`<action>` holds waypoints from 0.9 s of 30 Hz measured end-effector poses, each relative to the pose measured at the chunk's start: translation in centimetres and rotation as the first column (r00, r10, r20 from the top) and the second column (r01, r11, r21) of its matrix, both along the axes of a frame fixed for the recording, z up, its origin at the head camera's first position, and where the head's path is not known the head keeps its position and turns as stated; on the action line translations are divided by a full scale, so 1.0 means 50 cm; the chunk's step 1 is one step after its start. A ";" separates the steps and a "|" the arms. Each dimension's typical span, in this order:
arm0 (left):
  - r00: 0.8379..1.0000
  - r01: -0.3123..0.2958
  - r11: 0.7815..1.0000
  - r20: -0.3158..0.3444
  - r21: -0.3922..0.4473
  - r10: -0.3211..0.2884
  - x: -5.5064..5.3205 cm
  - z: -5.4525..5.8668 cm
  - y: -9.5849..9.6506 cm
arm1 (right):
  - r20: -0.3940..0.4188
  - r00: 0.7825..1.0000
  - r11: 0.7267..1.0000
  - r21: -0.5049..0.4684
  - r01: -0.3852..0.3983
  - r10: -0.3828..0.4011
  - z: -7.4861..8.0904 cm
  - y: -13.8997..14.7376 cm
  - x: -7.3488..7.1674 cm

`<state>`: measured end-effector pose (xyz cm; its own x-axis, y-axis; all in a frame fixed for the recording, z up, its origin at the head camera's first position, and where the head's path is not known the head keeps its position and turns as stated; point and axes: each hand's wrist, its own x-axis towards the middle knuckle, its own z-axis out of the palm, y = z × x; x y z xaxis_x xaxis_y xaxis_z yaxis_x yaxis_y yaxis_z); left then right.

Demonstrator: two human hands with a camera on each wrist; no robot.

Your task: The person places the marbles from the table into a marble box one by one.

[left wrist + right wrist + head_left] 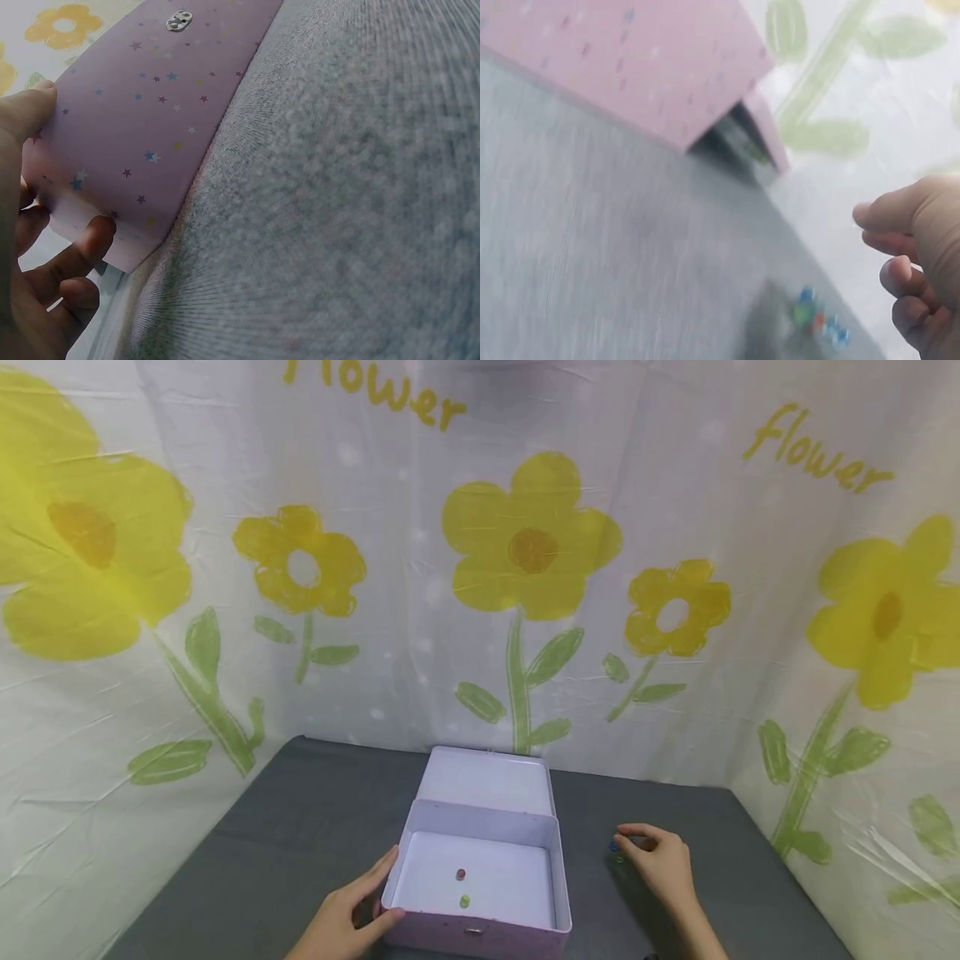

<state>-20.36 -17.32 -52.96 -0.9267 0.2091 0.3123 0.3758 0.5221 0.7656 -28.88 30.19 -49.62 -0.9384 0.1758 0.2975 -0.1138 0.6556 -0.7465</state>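
Note:
A pink, star-patterned box (480, 923) stands on the table with its white-lined lid (486, 779) tipped back. Inside lie a small reddish piece (461, 874) and a small yellow-green piece (465, 901). My left hand (347, 910) grips the box's front left corner, thumb over the front rim and fingers along the side. To the right of the box, my right hand (663, 864) hovers with thumb and index tips close together and nothing visible between them. Small shiny blue, green and red pieces (819, 322) lie in a cluster on the table below its fingers.
A dark grey cloth (255, 860) covers the table. Behind it and at both sides hangs a white curtain (405, 652) printed with yellow flowers. The box's open lid reaches toward the table's back edge. A small dark object (652, 957) shows at the bottom edge.

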 end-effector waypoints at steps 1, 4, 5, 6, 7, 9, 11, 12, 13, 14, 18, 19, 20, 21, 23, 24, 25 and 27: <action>1.000 -0.007 1.000 0.000 -0.010 0.007 -0.001 0.001 0.001 | -0.017 1.000 1.000 -0.012 -0.003 0.003 0.008 -0.008 -0.004; 1.000 -0.021 0.999 0.003 -0.031 0.021 -0.004 0.003 0.003 | -0.072 0.997 0.999 -0.040 -0.021 0.018 0.030 -0.037 -0.010; 1.000 -0.021 0.999 0.001 -0.033 0.021 -0.005 0.003 0.003 | -0.085 0.996 0.998 -0.052 -0.032 0.027 0.037 -0.049 -0.010; 1.000 -0.019 0.999 0.006 -0.031 0.019 -0.006 0.003 0.003 | -0.100 0.994 0.997 -0.062 -0.043 0.037 0.043 -0.060 -0.010; 1.000 -0.014 0.999 0.006 -0.030 0.015 -0.006 0.003 0.003 | -0.111 0.993 0.996 -0.073 -0.058 0.050 0.049 -0.073 -0.009; 1.000 -0.007 1.000 0.009 -0.029 0.007 -0.004 0.001 0.002 | -0.132 0.988 0.992 -0.090 -0.088 0.076 0.059 -0.098 -0.006; 1.000 0.011 1.000 0.022 -0.006 -0.011 -0.003 0.000 0.000 | -0.152 0.983 0.988 -0.101 -0.117 0.101 0.068 -0.124 -0.006; 0.999 0.016 1.000 0.027 0.002 -0.016 -0.001 -0.001 0.000 | -0.160 0.981 0.986 -0.103 -0.131 0.113 0.072 -0.136 -0.007; 0.999 0.021 1.000 0.030 0.007 -0.021 0.000 -0.001 -0.001 | -0.164 0.979 0.984 -0.109 -0.140 0.122 0.075 -0.148 -0.007; 0.999 0.024 1.000 0.036 0.015 -0.025 0.001 -0.001 -0.001 | -0.172 0.977 0.983 -0.111 -0.149 0.129 0.078 -0.159 -0.008; 0.999 0.016 1.000 0.042 0.018 -0.017 0.004 0.000 0.000 | -0.195 0.967 0.975 -0.117 -0.189 0.165 0.087 -0.201 -0.013; 0.999 0.013 1.000 0.040 0.015 -0.014 0.004 0.001 0.000 | -0.196 0.965 0.972 -0.120 -0.201 0.175 0.088 -0.211 -0.014; 0.999 0.015 1.000 0.043 0.022 -0.016 0.005 0.001 0.000 | -0.198 0.962 0.968 -0.125 -0.216 0.189 0.089 -0.221 -0.015; 0.999 0.017 0.999 0.045 0.028 -0.018 0.004 0.002 0.000 | -0.198 0.959 0.964 -0.130 -0.231 0.203 0.090 -0.230 -0.015; 0.998 0.022 0.999 0.055 0.039 -0.024 0.004 0.004 0.001 | -0.194 0.955 0.956 -0.145 -0.255 0.225 0.091 -0.247 -0.016; 0.997 0.026 0.998 0.065 0.049 -0.030 0.003 0.005 0.001 | -0.192 0.953 0.953 -0.147 -0.264 0.235 0.092 -0.256 -0.017; 0.996 0.030 0.998 0.077 0.056 -0.034 0.002 0.007 0.002 | -0.185 0.953 0.951 -0.150 -0.270 0.241 0.092 -0.264 -0.017; 0.994 0.030 0.998 0.101 0.062 -0.036 0.001 0.009 0.003 | -0.180 0.950 0.948 -0.146 -0.282 0.255 0.093 -0.279 -0.018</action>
